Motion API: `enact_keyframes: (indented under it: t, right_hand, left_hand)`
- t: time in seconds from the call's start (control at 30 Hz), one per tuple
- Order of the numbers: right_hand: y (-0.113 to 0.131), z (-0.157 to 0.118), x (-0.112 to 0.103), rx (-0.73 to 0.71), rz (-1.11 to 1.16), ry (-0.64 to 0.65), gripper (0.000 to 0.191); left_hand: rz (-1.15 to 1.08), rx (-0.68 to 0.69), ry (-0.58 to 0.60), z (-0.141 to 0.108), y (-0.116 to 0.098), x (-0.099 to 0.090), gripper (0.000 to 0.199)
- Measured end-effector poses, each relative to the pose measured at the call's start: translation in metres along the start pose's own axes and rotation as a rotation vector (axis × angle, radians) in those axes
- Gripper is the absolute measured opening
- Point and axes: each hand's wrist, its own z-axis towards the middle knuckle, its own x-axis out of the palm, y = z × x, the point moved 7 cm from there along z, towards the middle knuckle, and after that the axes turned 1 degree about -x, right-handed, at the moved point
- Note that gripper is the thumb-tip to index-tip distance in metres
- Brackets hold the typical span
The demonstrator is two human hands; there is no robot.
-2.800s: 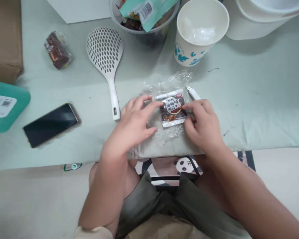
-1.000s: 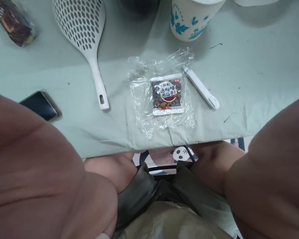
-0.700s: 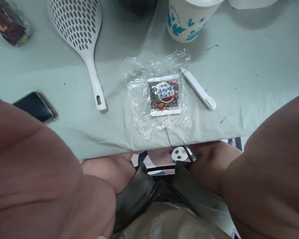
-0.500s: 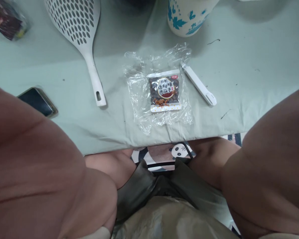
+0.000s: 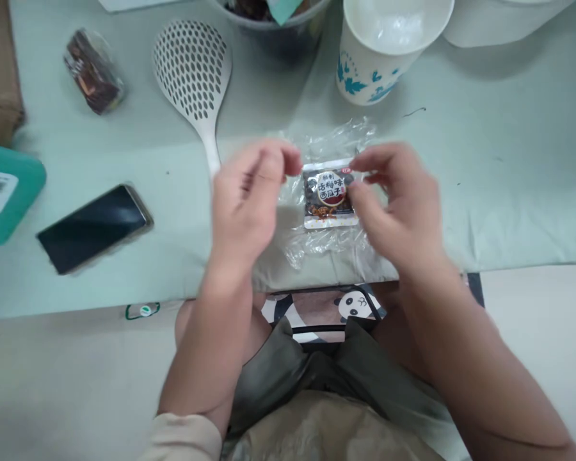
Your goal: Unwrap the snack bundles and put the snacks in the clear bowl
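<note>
Right at the near side of the worktop (image 5: 499,192), the small printed packet (image 5: 330,197) is laid flat, face up, on a crinkled sheet of clear plastic wrap (image 5: 326,243), and it is flanked by both hands! On one side the left hand (image 5: 254,192) is raised, blurred, its fingers curled beside the packet; whether that grip is clenched or holding anything cannot be told. On the other, the right hand (image 5: 398,205) is poised at the packet's right edge, thumb and forefinger parted, its grip loose, though contact with the packet cannot be made out. The handle of the white skimmer (image 5: 192,70) is partly covered by the left hand. Beyond the wrap, a paper cup (image 5: 369,83) is stood upright, patterned with blue leaves, with a clear tub (image 5: 278,33) set beside it. Farther left, a phone (image 5: 96,227) is laid dark-screened, and a brown wrapped snack (image 5: 93,72) is seen above it.
</note>
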Motion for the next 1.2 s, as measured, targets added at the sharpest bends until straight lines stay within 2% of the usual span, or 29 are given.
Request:
enact_keyframes:
  t: [0.07, 0.1, 0.27, 0.4, 0.53, 0.67, 0.8, 0.9, 1.0, 1.1, 1.2]
  right_hand:
    - [-0.014, -0.004, 0.022, 0.005, -0.145, 0.172, 0.027]
    - [-0.02, -0.006, 0.028, -0.001, -0.199, 0.214, 0.034]
    - [-0.033, -0.013, 0.038, -0.017, -0.363, 0.291, 0.076]
    - [-0.034, -0.014, 0.037, 0.0, -0.379, 0.298, 0.077]
    - [-0.039, -0.013, 0.034, 0.05, -0.358, 0.25, 0.082]
    - [-0.041, -0.013, 0.031, 0.064, -0.353, 0.188, 0.07]
    - [-0.036, -0.009, 0.021, 0.044, -0.325, 0.131, 0.045]
    - [-0.029, -0.003, 0.01, 0.031, -0.216, 0.17, 0.027]
    - [-0.029, 0.001, -0.007, 0.154, -0.098, 0.198, 0.02]
    - [-0.036, -0.001, -0.028, 0.315, 0.012, 0.075, 0.022]
    - [-0.037, 0.0, -0.038, 0.319, 0.152, -0.097, 0.025]
  left_hand:
    - [0.152, -0.117, 0.113, 0.002, 0.016, 0.016, 0.021]
    - [0.22, -0.157, 0.155, 0.002, 0.023, 0.022, 0.019]
    - [0.417, -0.214, 0.215, 0.0, 0.033, 0.031, 0.041]
    - [0.501, -0.201, 0.278, -0.004, 0.03, 0.033, 0.059]
    - [0.542, -0.155, 0.321, -0.007, 0.028, 0.035, 0.067]
    - [0.541, -0.12, 0.344, -0.009, 0.029, 0.035, 0.08]
    - [0.593, -0.079, 0.402, -0.016, 0.03, 0.033, 0.078]
    - [0.648, -0.083, 0.449, -0.023, 0.03, 0.031, 0.078]
    - [0.703, -0.139, 0.545, -0.028, 0.03, 0.029, 0.084]
    - [0.767, -0.189, 0.636, -0.032, 0.028, 0.027, 0.087]
    - [0.802, -0.194, 0.664, -0.033, 0.024, 0.025, 0.088]
